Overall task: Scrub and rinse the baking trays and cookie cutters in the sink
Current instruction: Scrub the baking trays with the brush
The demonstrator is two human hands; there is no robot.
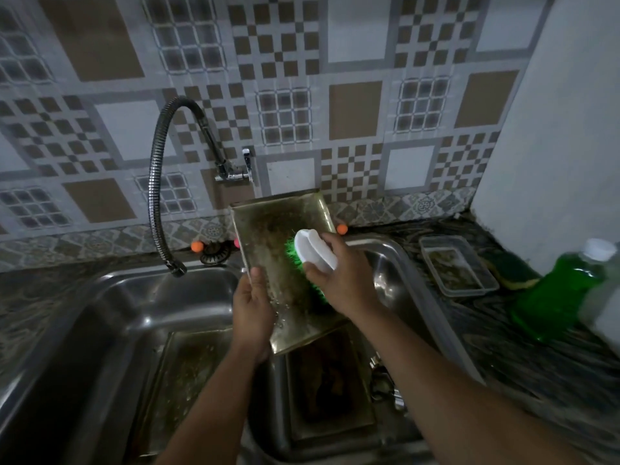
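I hold a dirty rectangular baking tray (268,229) tilted up over the divide between the two sink basins. My left hand (251,307) grips its left edge. My right hand (342,280) is closed on a white-handled scrub brush (315,253) whose green bristles press on the tray's stained face. A second tray (181,380) lies flat in the left basin. A darker tray (330,380) lies in the right basin, with small metal cookie cutters (385,387) beside it.
A flexible metal faucet (157,182) arches over the left basin of the steel sink (100,297); no water is visible. On the right counter stand a clear plastic container (456,266) and a green dish soap bottle (563,290). A tiled wall is behind.
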